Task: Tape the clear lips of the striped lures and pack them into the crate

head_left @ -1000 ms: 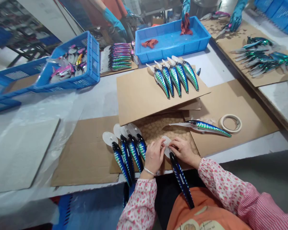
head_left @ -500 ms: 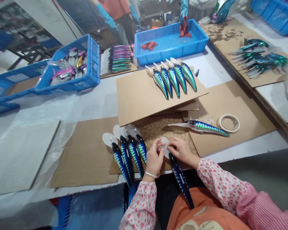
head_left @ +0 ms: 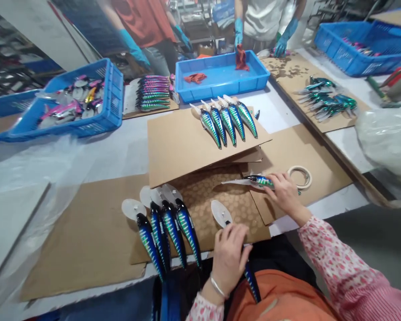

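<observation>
Parting from the clear lip where both were busy half a second ago, the hands are now working separately. The left hand point(head_left: 230, 256) is closing over the body of the near lure point(head_left: 220, 213), which is lying across the table edge. Its round lip is poking out ahead of the fingers and its tail is running back under the wrist toward the lap. The right hand point(head_left: 285, 194) is reaching forward and settling its fingers over the far lure point(head_left: 258, 180); whether they are already pinching it, I cannot tell.

By the look of it, one piece is being set aside while another is being fetched. Lifting the far one is going to call for a firm hold on its middle, clear of the long thin bill.

Both lures are glossy — dark blue backs, green-striped sides. Just beyond the right fingertips a tape roll point(head_left: 300, 176) is lying on the cardboard point(head_left: 321, 156); well to the left of the left hand, a row of four lures point(head_left: 167, 227) is resting side by side.
</observation>
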{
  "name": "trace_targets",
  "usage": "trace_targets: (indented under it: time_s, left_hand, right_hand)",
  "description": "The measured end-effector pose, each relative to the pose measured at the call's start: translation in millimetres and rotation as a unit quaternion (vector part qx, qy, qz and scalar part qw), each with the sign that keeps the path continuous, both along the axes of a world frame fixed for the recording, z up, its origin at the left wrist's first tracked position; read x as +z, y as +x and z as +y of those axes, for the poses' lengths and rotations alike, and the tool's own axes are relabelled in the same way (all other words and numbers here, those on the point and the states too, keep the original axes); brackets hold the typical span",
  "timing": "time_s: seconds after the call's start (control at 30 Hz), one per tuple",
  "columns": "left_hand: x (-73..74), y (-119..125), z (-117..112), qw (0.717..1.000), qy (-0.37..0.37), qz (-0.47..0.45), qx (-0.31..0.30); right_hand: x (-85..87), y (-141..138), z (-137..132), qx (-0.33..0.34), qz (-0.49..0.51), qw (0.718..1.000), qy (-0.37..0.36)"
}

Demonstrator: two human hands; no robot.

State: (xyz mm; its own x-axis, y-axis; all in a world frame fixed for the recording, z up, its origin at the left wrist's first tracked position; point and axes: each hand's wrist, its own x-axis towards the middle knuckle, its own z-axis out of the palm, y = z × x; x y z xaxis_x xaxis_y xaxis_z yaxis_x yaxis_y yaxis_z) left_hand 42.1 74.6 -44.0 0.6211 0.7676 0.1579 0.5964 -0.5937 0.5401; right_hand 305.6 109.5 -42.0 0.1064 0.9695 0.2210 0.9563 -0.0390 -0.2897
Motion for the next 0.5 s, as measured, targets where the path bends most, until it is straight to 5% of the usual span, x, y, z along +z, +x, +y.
trace_targets:
  time_s: [0.1,0.2,0.37,0.5]
  left_hand:
    - [-3.3,6,-11,0.998,0.027,0.050,-0.028]
    - [-13.4,-6,17,0.993,0.066,0.099,0.007]
    - [-15.7,-35,71,0.976,0.129,0.147,0.100]
    - [-8.3,-17,67,0.986,0.131,0.031,0.102]
  right_hand:
    - [2.8,30,-2,0.025,-0.082,0.995,-0.049]
    - [1.9,30,0,0.042,-0.107,0.991,-0.062]
    - [8.4,-3,-4,0.054,-0.098,0.990,-0.086]
    - [7.5,-50,-27,0.087,0.004,0.982,-0.166]
